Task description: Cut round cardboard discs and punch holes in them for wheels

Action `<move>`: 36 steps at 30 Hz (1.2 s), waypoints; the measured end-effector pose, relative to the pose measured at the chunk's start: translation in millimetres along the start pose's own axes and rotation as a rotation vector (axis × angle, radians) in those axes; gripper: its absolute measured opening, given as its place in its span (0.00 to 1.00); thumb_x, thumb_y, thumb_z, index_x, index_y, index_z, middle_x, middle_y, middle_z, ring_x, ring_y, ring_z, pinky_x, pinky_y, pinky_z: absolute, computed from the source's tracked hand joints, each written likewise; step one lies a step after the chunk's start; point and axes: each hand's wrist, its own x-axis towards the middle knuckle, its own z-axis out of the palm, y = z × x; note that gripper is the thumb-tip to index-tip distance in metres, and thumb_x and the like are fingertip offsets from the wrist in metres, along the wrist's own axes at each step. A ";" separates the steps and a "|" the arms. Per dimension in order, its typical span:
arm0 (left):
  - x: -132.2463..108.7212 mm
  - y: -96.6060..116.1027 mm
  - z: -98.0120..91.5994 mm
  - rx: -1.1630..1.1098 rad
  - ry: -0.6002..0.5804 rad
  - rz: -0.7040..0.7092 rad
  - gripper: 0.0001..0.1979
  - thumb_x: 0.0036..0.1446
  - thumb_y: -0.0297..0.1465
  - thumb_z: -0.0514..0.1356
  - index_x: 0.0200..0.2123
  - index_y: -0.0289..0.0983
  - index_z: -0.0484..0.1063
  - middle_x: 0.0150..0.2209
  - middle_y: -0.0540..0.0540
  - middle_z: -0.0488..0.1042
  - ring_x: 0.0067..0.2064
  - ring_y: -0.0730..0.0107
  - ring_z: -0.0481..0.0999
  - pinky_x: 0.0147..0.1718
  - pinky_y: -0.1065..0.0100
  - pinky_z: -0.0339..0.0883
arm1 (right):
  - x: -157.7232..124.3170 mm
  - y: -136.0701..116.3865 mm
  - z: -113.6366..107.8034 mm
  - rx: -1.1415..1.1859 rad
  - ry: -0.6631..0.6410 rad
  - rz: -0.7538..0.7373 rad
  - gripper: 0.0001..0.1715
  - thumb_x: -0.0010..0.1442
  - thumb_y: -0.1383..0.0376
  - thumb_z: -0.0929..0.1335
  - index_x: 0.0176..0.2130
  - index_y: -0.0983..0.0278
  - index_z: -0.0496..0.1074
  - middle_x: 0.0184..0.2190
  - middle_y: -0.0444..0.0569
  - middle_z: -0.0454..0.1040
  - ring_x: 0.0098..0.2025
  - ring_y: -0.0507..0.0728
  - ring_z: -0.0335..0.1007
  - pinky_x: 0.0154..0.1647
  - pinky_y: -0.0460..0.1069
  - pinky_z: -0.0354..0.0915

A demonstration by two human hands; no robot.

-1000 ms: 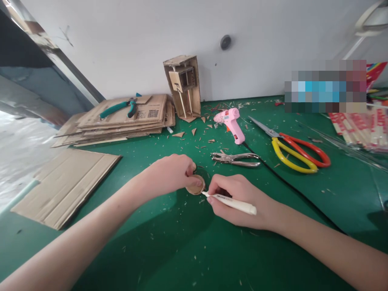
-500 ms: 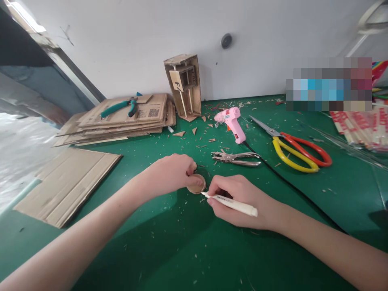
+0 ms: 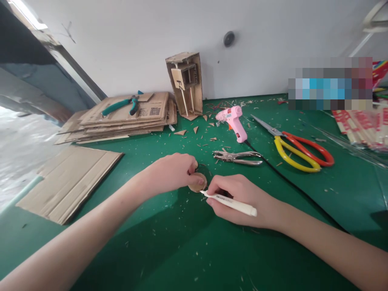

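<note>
My left hand (image 3: 172,173) is closed on a small round cardboard disc (image 3: 197,182), pinning it to the green mat (image 3: 182,242). My right hand (image 3: 239,199) grips a white marker pen (image 3: 232,203), and the pen's tip touches the disc's right edge. Both forearms reach in from the bottom of the view.
Behind the hands lie metal punch pliers (image 3: 238,157), a pink glue gun (image 3: 233,121) with a black cord, and red-and-yellow scissors (image 3: 298,147). A cardboard model (image 3: 185,83) stands at the wall. Stacked cardboard (image 3: 127,117) carries green pliers (image 3: 121,106). A loose sheet (image 3: 69,182) lies left.
Both hands stay on the disc and pen, nearly still. The camera view has shifted slightly.
</note>
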 end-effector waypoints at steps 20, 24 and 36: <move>4.1 -4.4 0.2 0.018 -0.071 -0.050 0.21 0.50 0.52 0.52 0.31 0.40 0.63 0.29 0.48 0.72 0.26 0.70 0.64 0.22 0.67 0.49 | 2.1 3.0 2.8 0.012 0.132 0.067 0.05 0.55 0.67 0.65 0.28 0.61 0.63 0.19 0.38 0.66 0.19 0.47 0.59 0.19 0.43 0.51; 4.6 -4.5 0.3 0.014 -0.078 -0.044 0.21 0.51 0.52 0.52 0.31 0.40 0.63 0.30 0.48 0.73 0.27 0.69 0.65 0.23 0.67 0.50 | -0.4 7.1 3.5 0.106 0.167 0.051 0.08 0.55 0.67 0.65 0.27 0.61 0.59 0.17 0.35 0.61 0.17 0.46 0.54 0.17 0.42 0.51; 4.2 -5.9 -0.1 -0.027 -0.082 -0.022 0.19 0.52 0.51 0.53 0.31 0.40 0.63 0.31 0.48 0.73 0.26 0.69 0.65 0.22 0.67 0.51 | 3.9 1.9 8.7 -0.139 0.049 -0.115 0.04 0.58 0.63 0.66 0.33 0.62 0.69 0.27 0.41 0.75 0.27 0.50 0.69 0.25 0.45 0.54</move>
